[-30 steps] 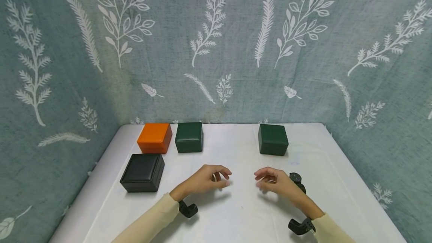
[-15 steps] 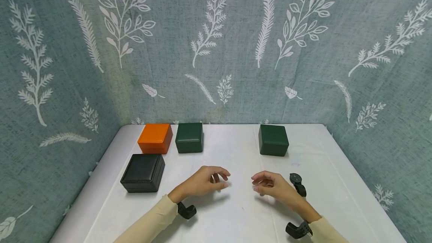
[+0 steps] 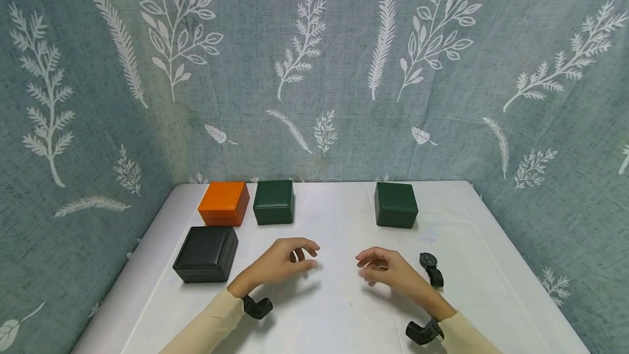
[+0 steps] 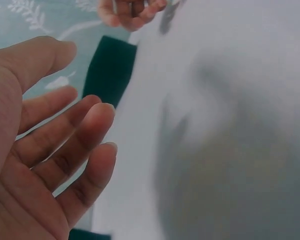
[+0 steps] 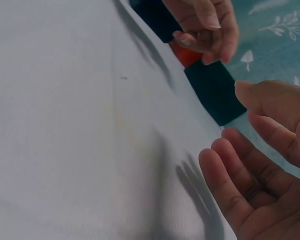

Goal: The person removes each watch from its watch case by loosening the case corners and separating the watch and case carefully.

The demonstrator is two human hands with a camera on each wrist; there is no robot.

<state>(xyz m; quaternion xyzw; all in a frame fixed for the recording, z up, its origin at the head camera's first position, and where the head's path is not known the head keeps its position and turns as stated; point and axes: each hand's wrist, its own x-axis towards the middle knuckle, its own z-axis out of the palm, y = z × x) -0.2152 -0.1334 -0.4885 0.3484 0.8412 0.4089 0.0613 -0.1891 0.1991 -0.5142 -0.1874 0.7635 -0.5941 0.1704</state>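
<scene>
My left hand [image 3: 281, 261] hovers above the white table with its fingers loosely bent and nothing in it. Opposite it, my right hand [image 3: 390, 272] is also raised over the cloth, fingers relaxed and holding nothing. A black wristwatch [image 3: 431, 269] lies on the table just right of the right hand. Left of the left hand sits a black box [image 3: 206, 254] with its lid down. In the left wrist view, the palm and spread fingers [image 4: 85, 135] show nothing between them. The right wrist view shows the same for the right fingers [image 5: 240, 170].
An orange box [image 3: 224, 203] and a green box [image 3: 274, 201] stand side by side at the back left. Another green box [image 3: 396, 204] stands at the back right. A patterned curtain [image 3: 304, 70] hangs behind and beside the white table [image 3: 334, 316].
Both hands have drifted slightly left, still holding nothing. The watch, partly covered by the right hand before, now shows fully. The boxes have stayed in place.
</scene>
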